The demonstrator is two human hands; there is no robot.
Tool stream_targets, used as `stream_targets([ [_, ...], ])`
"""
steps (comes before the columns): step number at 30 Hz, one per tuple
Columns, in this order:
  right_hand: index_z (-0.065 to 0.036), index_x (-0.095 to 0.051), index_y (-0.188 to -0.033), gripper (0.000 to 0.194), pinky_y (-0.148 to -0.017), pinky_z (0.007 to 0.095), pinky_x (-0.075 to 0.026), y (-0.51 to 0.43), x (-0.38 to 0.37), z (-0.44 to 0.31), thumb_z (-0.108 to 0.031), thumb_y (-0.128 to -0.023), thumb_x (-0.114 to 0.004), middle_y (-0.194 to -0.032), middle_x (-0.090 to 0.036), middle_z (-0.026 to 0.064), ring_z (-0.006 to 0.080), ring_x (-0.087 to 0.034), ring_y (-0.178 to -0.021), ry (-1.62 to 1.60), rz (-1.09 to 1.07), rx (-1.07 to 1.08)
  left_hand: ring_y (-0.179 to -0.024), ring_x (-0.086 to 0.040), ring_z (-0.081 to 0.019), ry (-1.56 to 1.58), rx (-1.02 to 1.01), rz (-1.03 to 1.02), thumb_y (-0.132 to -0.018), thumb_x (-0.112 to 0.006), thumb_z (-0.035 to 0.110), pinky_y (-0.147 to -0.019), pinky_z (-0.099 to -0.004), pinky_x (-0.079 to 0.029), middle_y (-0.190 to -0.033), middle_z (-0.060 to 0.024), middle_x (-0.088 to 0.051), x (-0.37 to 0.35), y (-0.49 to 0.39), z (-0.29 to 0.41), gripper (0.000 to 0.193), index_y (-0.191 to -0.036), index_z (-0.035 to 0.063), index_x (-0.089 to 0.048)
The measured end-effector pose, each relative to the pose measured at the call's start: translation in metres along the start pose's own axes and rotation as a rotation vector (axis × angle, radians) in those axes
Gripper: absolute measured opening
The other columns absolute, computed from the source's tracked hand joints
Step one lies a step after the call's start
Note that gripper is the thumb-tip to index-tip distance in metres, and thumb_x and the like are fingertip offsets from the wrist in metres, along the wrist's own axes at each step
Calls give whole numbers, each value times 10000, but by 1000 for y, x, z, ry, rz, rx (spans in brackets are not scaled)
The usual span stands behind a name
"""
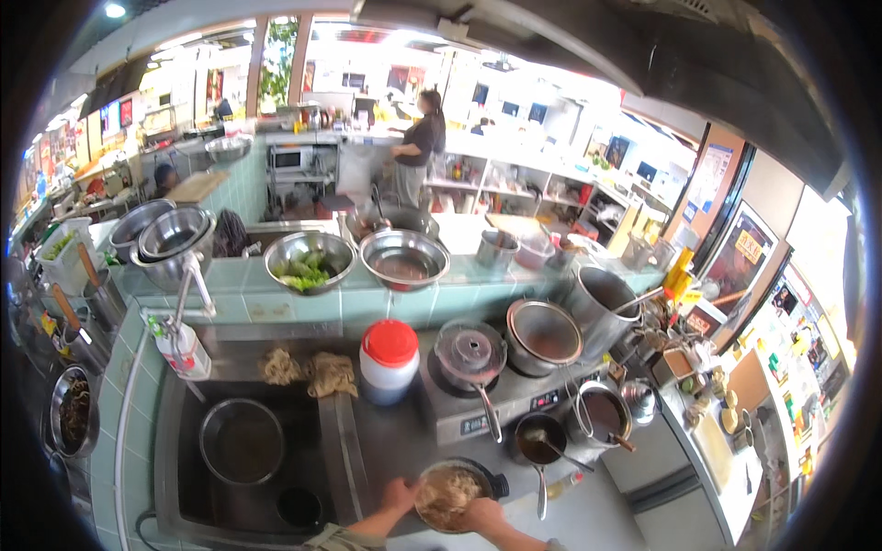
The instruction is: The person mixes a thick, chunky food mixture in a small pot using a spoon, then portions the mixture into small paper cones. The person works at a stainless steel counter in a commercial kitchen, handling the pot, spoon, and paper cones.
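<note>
Low in the picture is a round pot (pixel 422 511) with a dark handle (pixel 501 486) on its right side. A pale brown, shredded-looking food (pixel 448 490) fills it; blur hides what it is exactly. My left hand (pixel 400 497) grips the pot's left rim. Over the right front part of the pot is my right hand (pixel 484 515), fingers bent down at the food. Whether those fingers hold anything is hidden. Just right of the pot sits a small saucepan (pixel 529 451) of dark liquid, with a ladle (pixel 566 456) in it.
A sink (pixel 200 503) with a metal bowl (pixel 241 441) lies left. Behind stand a red-lidded tub (pixel 389 361), a lidded pan (pixel 470 355) on an induction cooker (pixel 451 421), and a tall stockpot (pixel 599 330). Bowls, one of leafy greens (pixel 306 275), line the tiled ledge (pixel 331 303). A person (pixel 417 144) stands beyond.
</note>
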State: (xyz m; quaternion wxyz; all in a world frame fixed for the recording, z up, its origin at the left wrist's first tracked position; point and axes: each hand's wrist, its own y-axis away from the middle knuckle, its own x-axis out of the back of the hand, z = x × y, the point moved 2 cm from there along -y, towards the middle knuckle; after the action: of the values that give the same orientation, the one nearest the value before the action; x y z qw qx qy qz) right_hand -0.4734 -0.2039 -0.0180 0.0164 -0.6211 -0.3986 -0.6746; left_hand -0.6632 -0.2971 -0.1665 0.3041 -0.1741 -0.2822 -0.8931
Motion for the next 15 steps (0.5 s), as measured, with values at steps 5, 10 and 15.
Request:
stream_targets([
  [5,-68,-765,-983,347,-852,446,-554,1,6,22,-346,-813,-648,-1006,-736,182,345,-709,-980,111,-8,25,-910,-671,-407,-41,-8,0,-834,-614,683,-784,-491,-518,-945,-222,-708,2,1,-2,690,-922,4,-696],
  [10,-74,-770,-912,283,-780,458,-579,17,-5,-9,-253,-860,-557,-964,-741,176,336,-722,-930,224,6,392,-883,-676,-400,31,-21,-8,-869,-599,645,-779,-492,-516,-879,-207,-712,5,14,-3,646,-910,7,-697],
  [15,-65,-773,-888,260,-747,438,-582,5,41,15,-248,-847,-592,-951,-744,174,331,-730,-884,133,239,51,-825,-679,-429,65,40,220,-865,-662,565,-738,-496,-517,-822,-245,-693,12,34,-5,590,-832,-23,-697],
])
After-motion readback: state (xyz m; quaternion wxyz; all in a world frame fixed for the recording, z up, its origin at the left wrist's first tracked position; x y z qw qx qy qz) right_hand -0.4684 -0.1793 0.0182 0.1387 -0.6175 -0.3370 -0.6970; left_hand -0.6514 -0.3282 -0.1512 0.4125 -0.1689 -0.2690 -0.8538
